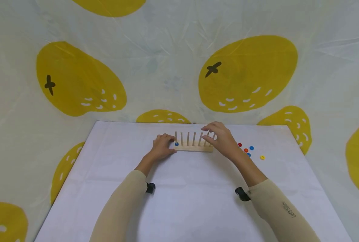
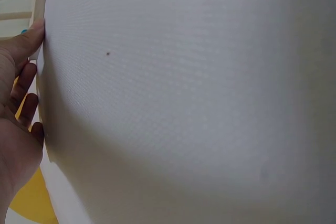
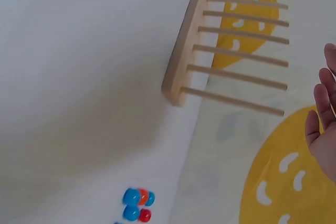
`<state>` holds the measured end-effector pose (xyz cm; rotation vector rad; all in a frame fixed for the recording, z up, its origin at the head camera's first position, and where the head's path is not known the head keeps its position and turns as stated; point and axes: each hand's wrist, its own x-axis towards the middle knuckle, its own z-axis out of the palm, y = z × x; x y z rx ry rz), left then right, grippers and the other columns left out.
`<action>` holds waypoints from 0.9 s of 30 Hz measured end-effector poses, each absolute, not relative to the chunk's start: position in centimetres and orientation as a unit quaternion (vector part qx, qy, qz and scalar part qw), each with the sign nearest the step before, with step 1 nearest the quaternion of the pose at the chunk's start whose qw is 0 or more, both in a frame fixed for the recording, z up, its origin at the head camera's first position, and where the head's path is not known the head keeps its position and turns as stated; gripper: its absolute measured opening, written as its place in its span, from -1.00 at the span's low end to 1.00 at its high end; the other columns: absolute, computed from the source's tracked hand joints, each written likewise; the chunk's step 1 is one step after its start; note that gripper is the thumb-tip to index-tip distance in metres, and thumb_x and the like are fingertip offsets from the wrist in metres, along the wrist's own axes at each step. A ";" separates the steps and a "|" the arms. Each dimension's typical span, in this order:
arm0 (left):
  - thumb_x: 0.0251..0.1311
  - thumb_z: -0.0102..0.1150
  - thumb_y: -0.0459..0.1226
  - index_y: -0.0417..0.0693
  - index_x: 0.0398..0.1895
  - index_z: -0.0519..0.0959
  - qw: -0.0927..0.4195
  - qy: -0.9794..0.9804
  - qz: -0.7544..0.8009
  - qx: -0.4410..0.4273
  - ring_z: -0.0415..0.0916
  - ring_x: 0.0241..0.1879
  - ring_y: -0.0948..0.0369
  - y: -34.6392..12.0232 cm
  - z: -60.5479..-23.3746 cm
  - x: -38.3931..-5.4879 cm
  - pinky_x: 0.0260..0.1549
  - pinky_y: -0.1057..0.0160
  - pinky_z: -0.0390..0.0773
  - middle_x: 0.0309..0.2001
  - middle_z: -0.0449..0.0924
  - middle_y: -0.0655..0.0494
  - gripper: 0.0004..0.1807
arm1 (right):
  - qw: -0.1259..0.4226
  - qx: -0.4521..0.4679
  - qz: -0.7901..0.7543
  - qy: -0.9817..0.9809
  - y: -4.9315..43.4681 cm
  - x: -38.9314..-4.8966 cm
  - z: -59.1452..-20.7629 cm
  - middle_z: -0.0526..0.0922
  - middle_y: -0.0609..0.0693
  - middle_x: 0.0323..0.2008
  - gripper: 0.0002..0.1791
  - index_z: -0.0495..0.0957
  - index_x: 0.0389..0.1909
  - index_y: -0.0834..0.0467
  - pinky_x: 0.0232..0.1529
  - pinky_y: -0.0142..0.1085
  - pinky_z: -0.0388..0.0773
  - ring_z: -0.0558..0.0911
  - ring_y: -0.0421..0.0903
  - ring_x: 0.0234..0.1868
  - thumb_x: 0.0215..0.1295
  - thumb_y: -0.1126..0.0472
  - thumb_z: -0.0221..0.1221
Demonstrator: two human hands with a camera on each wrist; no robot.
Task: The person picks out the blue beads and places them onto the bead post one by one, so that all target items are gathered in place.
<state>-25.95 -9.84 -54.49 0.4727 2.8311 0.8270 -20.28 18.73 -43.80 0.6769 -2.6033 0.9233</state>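
Left hand (image 1: 162,147) first: it grips the left end of the wooden peg rack (image 1: 194,148), thumb on the near side and fingers round the far side. From where I stand, the rack sits just right of the frame's centre, flat on the white tabletop (image 1: 194,201), its long axis running left to right with its pegs (image 1: 193,139) upright. One blue bead (image 1: 176,144) sits low on the leftmost peg, right beside that hand.

Over at the opposite end, the right hand (image 1: 223,139) hovers by the last pegs, its thumb and forefinger apart with a clear gap; I see nothing between them. What matters is how things lie about it: the rack stretches away to its left, while the loose beads (image 1: 246,150) lie to its right, right of the frame's centre, with a yellow bead (image 1: 262,157) farthest out. Of the two, the right hand is clearly nearer them.
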 end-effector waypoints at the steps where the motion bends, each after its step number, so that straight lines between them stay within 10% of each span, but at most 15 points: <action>1: 0.16 0.52 -0.08 0.07 0.28 0.58 0.078 0.945 0.276 0.158 0.30 0.34 -0.03 -9.8 -54.6 -25.9 0.28 -0.13 0.28 0.29 0.52 0.03 -0.39 | 0.153 0.234 0.323 -0.904 19.2 -20.1 -44.0 0.67 0.07 0.00 -0.67 0.70 0.03 0.19 -0.01 -0.05 0.61 0.59 0.03 -0.02 0.24 0.28 0.44; 17: 0.17 0.51 -0.08 0.07 0.29 0.58 0.078 0.945 0.276 0.156 0.29 0.34 -0.02 -9.8 -54.4 -25.9 0.30 -0.12 0.27 0.28 0.52 0.03 -0.39 | 0.151 0.133 0.302 -0.932 28.8 -16.6 -47.5 0.69 0.09 -0.03 -0.63 0.64 0.06 0.21 -0.08 -0.22 0.55 0.60 0.03 -0.06 0.24 0.30 0.43; 27: 0.15 0.53 -0.07 0.08 0.27 0.59 0.077 0.947 0.273 0.155 0.30 0.33 -0.01 -9.9 -54.6 -26.1 0.28 -0.12 0.28 0.27 0.52 0.05 -0.40 | 0.084 0.024 0.303 -0.949 33.1 -14.8 -50.1 0.65 0.19 0.03 -0.59 0.54 0.18 0.23 0.08 0.05 0.56 0.56 0.11 0.07 0.41 0.16 0.32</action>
